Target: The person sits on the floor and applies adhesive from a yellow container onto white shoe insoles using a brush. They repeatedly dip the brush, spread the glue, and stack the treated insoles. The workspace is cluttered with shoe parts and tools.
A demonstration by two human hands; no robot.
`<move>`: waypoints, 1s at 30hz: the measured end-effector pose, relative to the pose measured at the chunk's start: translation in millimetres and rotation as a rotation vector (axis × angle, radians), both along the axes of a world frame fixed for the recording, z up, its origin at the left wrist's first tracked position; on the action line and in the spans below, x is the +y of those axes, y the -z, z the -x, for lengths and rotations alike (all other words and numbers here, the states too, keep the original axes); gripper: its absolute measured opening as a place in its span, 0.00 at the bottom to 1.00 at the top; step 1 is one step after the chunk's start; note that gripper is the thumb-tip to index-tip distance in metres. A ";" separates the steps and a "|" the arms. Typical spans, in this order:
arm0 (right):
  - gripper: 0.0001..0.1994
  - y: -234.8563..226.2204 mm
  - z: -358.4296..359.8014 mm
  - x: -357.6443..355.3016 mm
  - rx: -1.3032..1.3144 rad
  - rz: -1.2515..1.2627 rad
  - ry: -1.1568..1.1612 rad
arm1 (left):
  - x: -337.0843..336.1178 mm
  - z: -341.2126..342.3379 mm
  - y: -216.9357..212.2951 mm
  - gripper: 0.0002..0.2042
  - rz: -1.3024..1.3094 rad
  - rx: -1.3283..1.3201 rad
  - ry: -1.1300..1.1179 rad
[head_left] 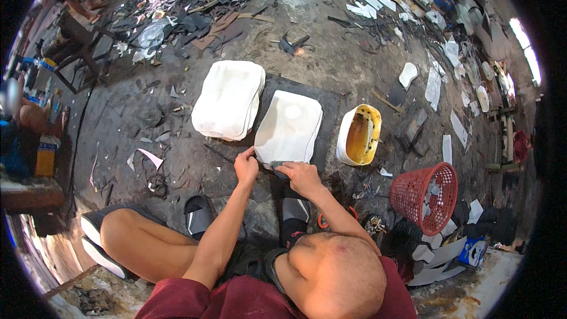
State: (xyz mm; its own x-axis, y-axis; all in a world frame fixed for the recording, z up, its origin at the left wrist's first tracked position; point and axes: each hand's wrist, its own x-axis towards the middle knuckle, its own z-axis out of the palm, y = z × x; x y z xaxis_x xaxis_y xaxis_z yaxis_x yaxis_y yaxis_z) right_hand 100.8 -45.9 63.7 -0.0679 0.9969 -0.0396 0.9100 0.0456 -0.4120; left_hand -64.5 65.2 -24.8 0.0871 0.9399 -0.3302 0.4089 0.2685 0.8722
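A small stack of white rounded sheets (288,129) lies on a dark mat in front of me, with a greyish, wet-looking patch on its left side. My left hand (246,166) is closed, its fingertips pinching the near left corner of the white sheet. My right hand (301,177) is closed on a dark grey flat piece (277,169) at the sheet's near edge; its exact kind I cannot make out. Beyond my left hand stands a taller pile of white sheets (229,99). To the right is a cut-open white plastic container (359,134) with yellow-brown liquid inside.
A red plastic basket (422,198) leans at the right. The dark mat (331,103) shows beyond the sheets. Dark scraps (221,15) litter the far floor, with white offcuts (434,87) on the right. A wooden stool (77,47) stands far left, near another person (77,0).
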 end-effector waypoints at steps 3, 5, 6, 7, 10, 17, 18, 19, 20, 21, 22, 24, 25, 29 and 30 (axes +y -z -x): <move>0.16 -30.5 -5.3 0.1 0.153 0.092 0.086 | 4.3 -1.5 -5.3 0.19 0.022 -0.043 -0.009; 0.16 -59.4 -14.3 2.5 0.476 0.055 0.303 | 10.7 -3.5 -11.9 0.17 0.068 -0.129 -0.028; 0.17 -75.3 -26.4 4.0 0.618 -0.092 0.398 | 12.1 -6.2 -15.8 0.15 0.104 -0.204 -0.057; 0.17 -89.9 -40.9 3.5 0.545 -0.322 0.389 | 2.9 -6.5 -19.7 0.14 0.165 -0.265 -0.097; 0.16 -115.8 -64.8 8.3 0.828 -0.497 0.583 | -3.1 -29.6 -32.1 0.22 0.122 -0.398 -0.110; 0.18 -99.6 -63.6 14.3 0.949 -0.719 0.792 | 9.3 -78.6 -90.9 0.30 0.174 -0.539 -0.239; 0.18 -95.7 -62.0 13.0 0.944 -0.737 0.776 | 17.2 -77.7 -102.9 0.30 0.113 -0.596 -0.218; 0.18 -92.5 -60.5 10.5 0.936 -0.751 0.780 | 30.5 -74.5 -114.1 0.31 0.076 -0.654 -0.198; 0.18 -89.9 -59.6 8.7 0.924 -0.780 0.796 | 43.2 -68.4 -124.2 0.31 0.037 -0.712 -0.175; 0.17 -88.6 -60.1 5.9 0.884 -0.761 0.816 | 54.8 -61.3 -132.4 0.32 -0.015 -0.778 -0.140; 0.17 -87.3 -59.8 4.7 0.912 -0.762 0.808 | 64.8 -53.0 -138.1 0.33 -0.019 -0.898 -0.163; 0.17 -86.3 -60.5 2.5 0.902 -0.763 0.830 | 88.3 -29.4 -142.0 0.33 -0.028 -0.866 -0.251; 0.17 -85.8 -60.4 2.1 0.915 -0.756 0.825 | 100.0 -16.9 -140.0 0.34 -0.058 -0.847 -0.290; 0.18 -82.5 -57.4 4.8 0.895 -0.748 0.822 | 127.0 25.4 -109.8 0.34 -0.019 -0.552 -0.521; 0.18 -81.8 -56.7 5.8 0.911 -0.742 0.820 | 126.1 34.5 -100.1 0.33 0.018 -0.450 -0.517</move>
